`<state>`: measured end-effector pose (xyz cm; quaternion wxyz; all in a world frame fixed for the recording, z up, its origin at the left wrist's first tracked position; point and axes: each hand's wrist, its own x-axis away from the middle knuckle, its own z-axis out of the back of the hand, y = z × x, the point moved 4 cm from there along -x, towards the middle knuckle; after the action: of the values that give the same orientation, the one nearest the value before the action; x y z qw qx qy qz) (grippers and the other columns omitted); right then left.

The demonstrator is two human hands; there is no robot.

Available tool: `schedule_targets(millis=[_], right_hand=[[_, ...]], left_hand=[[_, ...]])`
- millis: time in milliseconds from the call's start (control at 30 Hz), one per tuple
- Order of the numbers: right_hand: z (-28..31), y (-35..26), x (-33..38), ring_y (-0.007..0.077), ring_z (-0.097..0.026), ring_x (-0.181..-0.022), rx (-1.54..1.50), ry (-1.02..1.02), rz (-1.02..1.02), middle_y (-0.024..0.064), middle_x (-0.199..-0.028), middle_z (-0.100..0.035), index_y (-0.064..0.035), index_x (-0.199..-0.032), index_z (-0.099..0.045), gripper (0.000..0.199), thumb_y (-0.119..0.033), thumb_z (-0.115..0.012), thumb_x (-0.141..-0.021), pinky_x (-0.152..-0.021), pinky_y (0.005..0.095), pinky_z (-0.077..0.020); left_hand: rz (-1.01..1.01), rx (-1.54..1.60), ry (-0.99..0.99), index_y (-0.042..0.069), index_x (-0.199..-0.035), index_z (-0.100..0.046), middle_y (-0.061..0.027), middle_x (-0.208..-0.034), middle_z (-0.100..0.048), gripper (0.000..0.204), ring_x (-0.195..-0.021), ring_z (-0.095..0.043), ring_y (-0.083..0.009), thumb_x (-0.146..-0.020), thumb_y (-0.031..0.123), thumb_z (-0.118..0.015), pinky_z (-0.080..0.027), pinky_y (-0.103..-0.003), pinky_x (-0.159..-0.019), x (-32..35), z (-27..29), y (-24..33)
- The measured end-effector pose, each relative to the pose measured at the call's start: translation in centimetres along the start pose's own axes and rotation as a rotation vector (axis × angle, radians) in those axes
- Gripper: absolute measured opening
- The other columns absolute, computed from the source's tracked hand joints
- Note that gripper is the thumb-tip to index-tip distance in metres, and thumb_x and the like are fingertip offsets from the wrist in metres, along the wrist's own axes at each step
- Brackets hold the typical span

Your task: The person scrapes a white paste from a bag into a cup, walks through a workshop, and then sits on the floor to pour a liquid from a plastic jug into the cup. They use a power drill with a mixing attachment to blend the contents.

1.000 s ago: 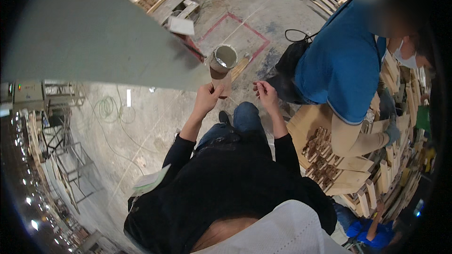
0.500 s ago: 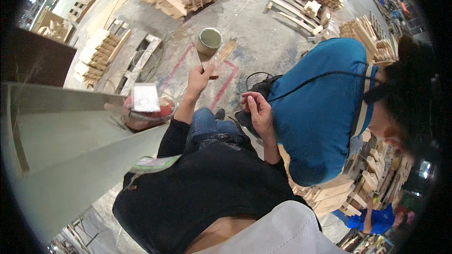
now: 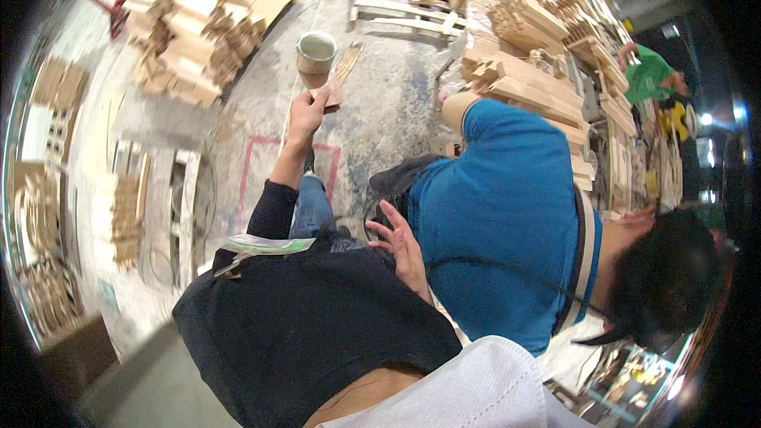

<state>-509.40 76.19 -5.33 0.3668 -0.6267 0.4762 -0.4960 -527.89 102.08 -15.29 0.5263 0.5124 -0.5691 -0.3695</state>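
My left hand [image 3: 307, 117] reaches forward, closed around the near end of a brownish, flat piece [image 3: 331, 98]; its exact kind is unclear. Just beyond the fingers is a pale, round, open-topped cup [image 3: 315, 54], seemingly carried with that piece. A narrow wooden strip [image 3: 347, 62] shows beside the cup; whether I hold it too cannot be made out. My right hand [image 3: 403, 250] is in front of my body, fingers spread, with nothing in it. It is nearest to the blue shirt [image 3: 495, 222] of a co-worker bending over at my right.
Stacked wood pieces [image 3: 198, 40] lie at the far left, and more on a pallet [image 3: 408, 12] ahead. Long wooden blocks [image 3: 523, 83] are piled beyond the co-worker. Red lines [image 3: 244, 178] mark the floor. A person in green [image 3: 648, 75] stands far right.
My view has turned rightward, so the grey surface at left has mostly slid out of sight. The left hand still carries the cup. My right hand's fingers have spread from a loose curl.
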Motion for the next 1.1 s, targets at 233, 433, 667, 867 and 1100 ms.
schedule_targets(millis=[233, 433, 667, 867, 1100], right_hand=[[-1.7, -2.2, -15.1, 0.0217, -0.061, -0.108, -0.056, 0.398, -0.011, 0.0121, -0.134, -0.052, -0.0040, -0.136, -0.045, 0.040, -0.026, -0.043, -0.103, -0.085, 0.0317, -0.0507], [-1.7, -1.7, -29.5, 0.0215, -0.059, -0.112, -0.075, 0.454, -0.037, 0.0134, -0.135, -0.052, -0.0007, -0.137, -0.044, 0.046, -0.032, -0.045, -0.102, -0.089, 0.0313, -0.0471], [-0.3, -3.8, -38.8, 0.0132, -0.059, -0.107, -0.363, 0.607, -0.019, 0.0052, -0.120, -0.062, -0.0019, -0.127, -0.052, 0.044, -0.036, -0.043, -0.102, -0.091, 0.0301, -0.0455], [3.8, -6.8, -44.6, 0.0134, -0.059, -0.105, -0.469, 0.645, 0.210, 0.0067, -0.116, -0.062, -0.0002, -0.125, -0.053, 0.038, -0.029, -0.041, -0.104, -0.092, 0.0307, -0.0459], [16.2, -9.2, -54.0, 0.0154, -0.064, -0.095, -0.511, 0.807, 0.316, 0.0072, -0.107, -0.065, -0.0014, -0.120, -0.055, 0.028, -0.018, -0.042, -0.102, -0.086, 0.0294, -0.0500]], left_hand=[[0.058, -0.049, -0.296, -0.009, -0.103, -0.065, -0.0080, -0.093, -0.069, 0.033, -0.080, -0.065, -0.0131, -0.095, 0.023, -0.060, -0.054, -0.028, -0.072, -13.1, -1.6, 2.7], [0.210, -0.154, -0.676, -0.005, -0.099, -0.068, -0.0039, -0.091, -0.069, 0.031, -0.081, -0.063, -0.0089, -0.095, 0.025, -0.061, -0.051, -0.026, -0.074, -19.5, -3.4, 6.3], [0.418, -0.088, -0.976, -0.003, -0.107, -0.066, -0.0043, -0.097, -0.068, 0.029, -0.085, -0.063, -0.0100, -0.097, 0.023, -0.060, -0.051, -0.026, -0.078, -21.0, -7.7, 8.6], [0.516, -0.159, -1.000, -0.005, -0.108, -0.064, -0.0076, -0.097, -0.068, 0.034, -0.085, -0.065, -0.0119, -0.097, 0.026, -0.058, -0.052, -0.029, -0.080, -27.3, -12.1, 3.7], [0.264, -0.440, -1.156, -0.004, -0.114, -0.062, -0.0056, -0.101, -0.068, 0.038, -0.093, -0.063, -0.0120, -0.097, 0.031, -0.059, -0.050, -0.029, -0.086, -38.0, -24.6, 6.6]])
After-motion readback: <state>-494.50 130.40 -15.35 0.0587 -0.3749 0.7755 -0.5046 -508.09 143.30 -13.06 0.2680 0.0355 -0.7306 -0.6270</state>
